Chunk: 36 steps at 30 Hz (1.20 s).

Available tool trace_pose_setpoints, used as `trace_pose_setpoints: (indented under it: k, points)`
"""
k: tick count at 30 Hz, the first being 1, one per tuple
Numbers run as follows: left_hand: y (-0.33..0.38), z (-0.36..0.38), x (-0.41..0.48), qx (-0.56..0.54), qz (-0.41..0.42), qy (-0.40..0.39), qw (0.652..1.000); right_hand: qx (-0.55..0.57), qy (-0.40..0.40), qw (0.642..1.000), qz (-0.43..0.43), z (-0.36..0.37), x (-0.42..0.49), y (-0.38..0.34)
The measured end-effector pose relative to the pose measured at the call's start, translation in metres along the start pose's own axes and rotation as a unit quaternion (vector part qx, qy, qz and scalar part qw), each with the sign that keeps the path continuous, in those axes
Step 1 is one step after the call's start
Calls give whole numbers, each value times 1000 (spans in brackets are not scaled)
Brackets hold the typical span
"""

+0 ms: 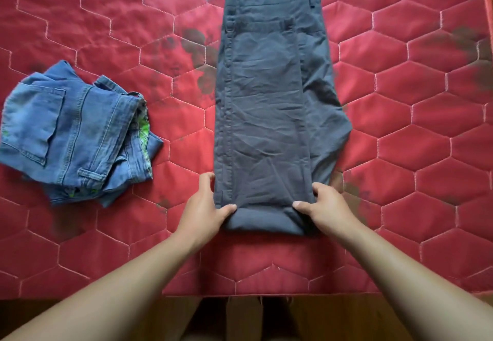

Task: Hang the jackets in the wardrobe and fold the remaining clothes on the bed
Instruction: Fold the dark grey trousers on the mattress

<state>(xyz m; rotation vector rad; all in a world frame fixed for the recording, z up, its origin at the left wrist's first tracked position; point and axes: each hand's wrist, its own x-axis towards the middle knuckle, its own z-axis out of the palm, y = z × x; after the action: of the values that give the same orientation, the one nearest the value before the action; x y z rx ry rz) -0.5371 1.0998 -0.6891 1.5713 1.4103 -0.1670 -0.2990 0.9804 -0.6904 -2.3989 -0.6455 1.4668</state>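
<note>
Now, left hand [205, 207], right hand [326, 205], gripping trousers [266, 106]

I see two bare forearms. The left arm [106, 287] enters at seven o'clock and the right arm [413, 274] at five o'clock. Both are uncovered from the frame edge to the wrist, and they are slim, smooth and narrow toward the wrist. The left hand [204, 207] and right hand [329, 207] are bare as well, with short nails. The clearest nail is on the right thumb [298, 203]. At six o'clock, between the arms, I make out legs in brownish trousers [241, 319], with a dark gap beside them. That patch is dim and blurred on my feed, so I cannot tell the fabric or what is on the feet.
</note>
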Motion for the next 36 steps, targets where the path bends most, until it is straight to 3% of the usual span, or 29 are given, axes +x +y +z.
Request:
trace_pose_setpoints:
  k: [3, 5, 11, 17, 21, 27, 32, 36]
  points:
    - [-19, 7, -35, 43, -20, -58, 997, 14, -81, 996, 34, 16, -24, 33]
    - [-21, 6, -43, 61, -9, -54, 997, 25, -92, 995, 37, 20, -29, 41]
    - [33, -19, 32, 47, 102, 132, 985, 107, 19, 994, -19, -15, 23, -22]
    - [87, -38, 104, -99, 54, 138, 984, 194, 80, 974, -81, -38, 72, -95]
    - [105, -47, 127, -224, 50, 140, 963, 215, 83, 968, -95, -53, 98, -131]
    - [131, -64, 157, -315, 25, 134, 939, 265, 97, 954, -98, -75, 130, -172]
    - [139, -73, 167, -277, 30, 95, 956, 238, 112, 958, -112, -73, 132, -177]
    - [153, -92, 186, -226, 85, 132, 962, 244, 144, 949, -138, -90, 144, -195]
